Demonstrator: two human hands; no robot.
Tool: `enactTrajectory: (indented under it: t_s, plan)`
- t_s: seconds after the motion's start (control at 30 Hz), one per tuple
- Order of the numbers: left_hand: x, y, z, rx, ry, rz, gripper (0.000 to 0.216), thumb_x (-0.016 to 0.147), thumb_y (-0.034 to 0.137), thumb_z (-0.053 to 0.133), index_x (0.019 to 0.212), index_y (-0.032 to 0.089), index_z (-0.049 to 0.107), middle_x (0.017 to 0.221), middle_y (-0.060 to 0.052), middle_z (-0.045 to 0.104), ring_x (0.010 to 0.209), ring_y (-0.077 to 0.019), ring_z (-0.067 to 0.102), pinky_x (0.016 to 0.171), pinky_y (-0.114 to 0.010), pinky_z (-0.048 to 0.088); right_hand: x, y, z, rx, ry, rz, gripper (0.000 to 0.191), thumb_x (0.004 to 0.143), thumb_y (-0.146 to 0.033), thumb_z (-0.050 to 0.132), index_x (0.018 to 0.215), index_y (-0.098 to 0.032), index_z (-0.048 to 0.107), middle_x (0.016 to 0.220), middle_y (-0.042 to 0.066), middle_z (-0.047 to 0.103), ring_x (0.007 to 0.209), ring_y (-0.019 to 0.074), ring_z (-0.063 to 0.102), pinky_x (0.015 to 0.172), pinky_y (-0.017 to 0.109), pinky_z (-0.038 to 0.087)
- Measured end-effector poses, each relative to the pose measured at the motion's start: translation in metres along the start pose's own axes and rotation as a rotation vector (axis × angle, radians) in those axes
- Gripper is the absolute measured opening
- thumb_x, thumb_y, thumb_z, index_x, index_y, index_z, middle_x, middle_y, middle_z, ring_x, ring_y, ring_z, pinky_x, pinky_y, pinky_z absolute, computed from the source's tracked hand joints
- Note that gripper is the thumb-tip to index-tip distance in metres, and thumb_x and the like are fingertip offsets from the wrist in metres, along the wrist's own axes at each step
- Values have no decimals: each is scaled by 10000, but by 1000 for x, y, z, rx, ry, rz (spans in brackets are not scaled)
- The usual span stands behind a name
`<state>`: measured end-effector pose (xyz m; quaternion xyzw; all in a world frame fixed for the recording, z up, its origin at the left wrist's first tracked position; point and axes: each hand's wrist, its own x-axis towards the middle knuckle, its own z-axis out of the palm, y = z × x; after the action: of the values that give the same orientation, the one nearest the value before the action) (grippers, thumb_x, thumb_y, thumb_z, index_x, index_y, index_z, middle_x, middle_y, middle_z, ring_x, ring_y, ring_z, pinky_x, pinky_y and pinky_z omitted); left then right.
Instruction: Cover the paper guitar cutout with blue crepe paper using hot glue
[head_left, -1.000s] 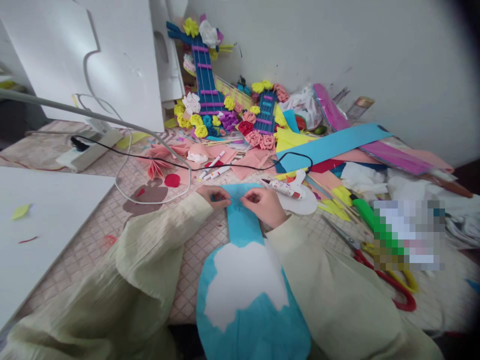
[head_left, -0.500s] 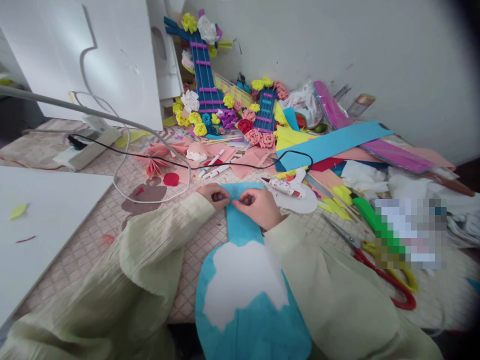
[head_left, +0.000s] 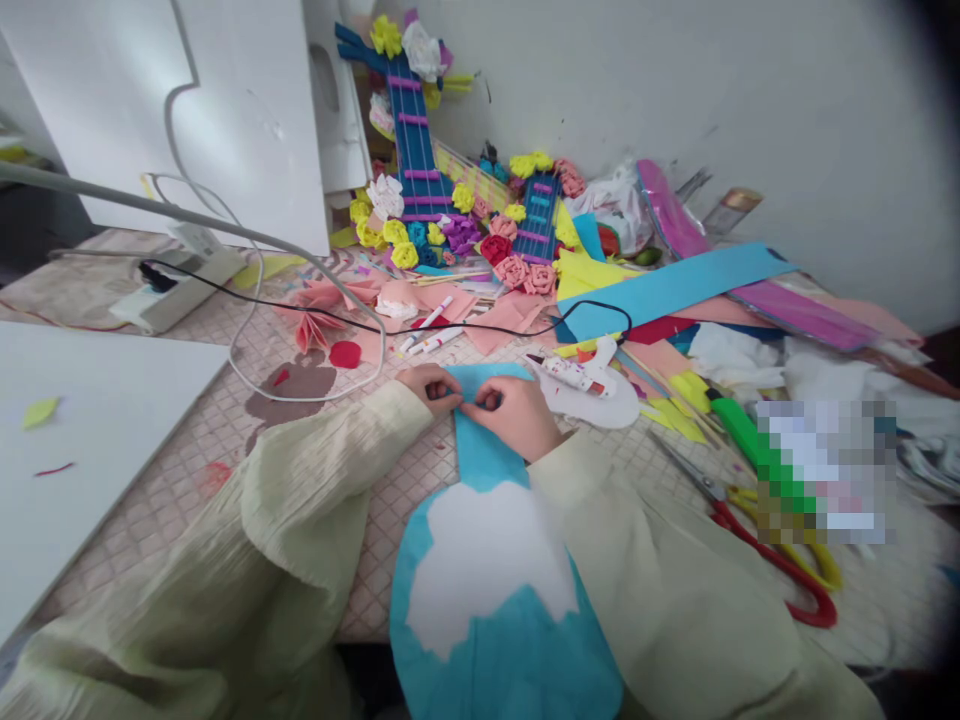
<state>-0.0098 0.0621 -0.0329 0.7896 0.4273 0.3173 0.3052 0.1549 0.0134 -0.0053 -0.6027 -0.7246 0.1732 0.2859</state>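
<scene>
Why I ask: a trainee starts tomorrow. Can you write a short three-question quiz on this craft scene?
1. True or false: the left hand and the right hand both pinch the narrow top end of the blue guitar cutout.
2. What lies just beyond the right hand? A) glue gun B) stapler C) paintbrush
3. Fill in: the white power strip lies to the person's ____.
Key: 1 true; 2 A; 3 left.
</scene>
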Motion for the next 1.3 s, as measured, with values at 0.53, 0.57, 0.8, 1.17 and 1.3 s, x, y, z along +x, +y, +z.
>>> enactTrajectory:
  t_s: [0.53,0.57,0.8,1.17,1.3]
  plan:
    - [3,7,1,-11,38,-62,81,620,210,631,641,135,653,478,53,437,444,-48,373,435,-165,309,-1,-1,0,-14,-15,-6,166,656,-304,648,583,-168,587,570,-18,565,544,93,496,536,218,346]
    - [3,7,2,-12,39,-62,80,621,210,629,641,136,653,478,53,436,444,-48,371,433,-165,307,-1,-1,0,-15,-15,-4,174,659,-314,644,582,-170,584,568,-18,563,545,95,496,536,219,347]
    - [3,8,2,-7,33,-71,77,616,198,626,638,130,654,484,50,438,445,-49,369,433,-168,311,-1,-3,-1,-31,-19,5,196,656,-347,643,590,-174,578,582,-9,564,561,105,498,537,225,347]
    - [3,8,2,6,31,-70,93,625,207,614,648,125,652,489,51,426,440,-48,364,433,-170,304,-1,-4,-1,-60,-34,5,186,656,-332,651,599,-172,575,596,-8,567,579,106,499,545,225,345]
    - [3,6,3,10,34,-61,96,628,213,609,652,129,651,485,53,419,440,-48,358,431,-169,300,0,-4,-1,-60,-37,4,184,654,-333,649,601,-174,574,601,-8,570,584,109,502,547,227,345]
